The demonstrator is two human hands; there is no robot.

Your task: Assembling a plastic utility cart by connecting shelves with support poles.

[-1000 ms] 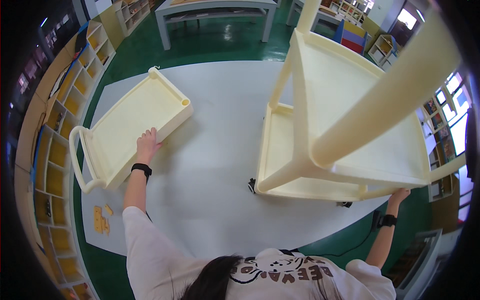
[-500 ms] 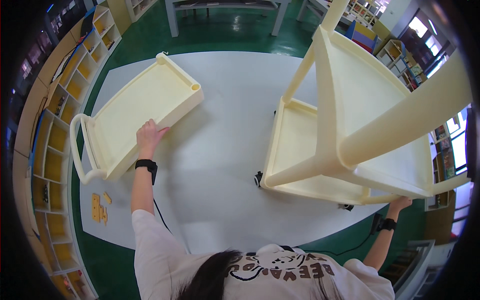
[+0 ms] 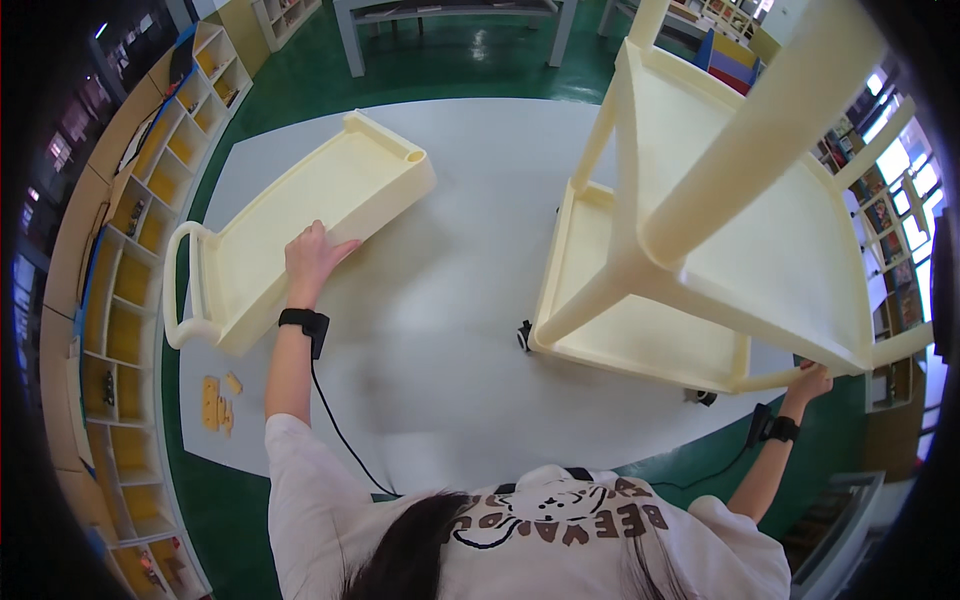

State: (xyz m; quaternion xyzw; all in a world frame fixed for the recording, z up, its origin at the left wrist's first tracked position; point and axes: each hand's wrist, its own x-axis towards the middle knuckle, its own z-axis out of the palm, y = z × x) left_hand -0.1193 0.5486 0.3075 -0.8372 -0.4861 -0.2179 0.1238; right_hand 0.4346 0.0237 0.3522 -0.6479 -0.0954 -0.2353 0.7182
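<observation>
A pale yellow tray shelf with a loop handle (image 3: 300,225) lies flat on the grey floor mat (image 3: 430,330) at the left. My left hand (image 3: 312,258) grips its near long edge, a black band on the wrist. At the right stands a pale yellow two-shelf cart frame (image 3: 700,250) with round posts and small black wheels. My right hand (image 3: 808,382) holds the corner of its upper shelf at the lower right, also with a black wrist band.
Yellow cubby shelving (image 3: 120,250) curves along the left wall on the green floor. Small yellow parts (image 3: 218,398) lie on the mat near my left elbow. A grey table (image 3: 450,20) stands at the back. A black cable (image 3: 350,450) runs from my left wrist.
The view has come closer to the cart and the tray. My left hand has stayed on the tray's edge and my right hand on the cart's corner.
</observation>
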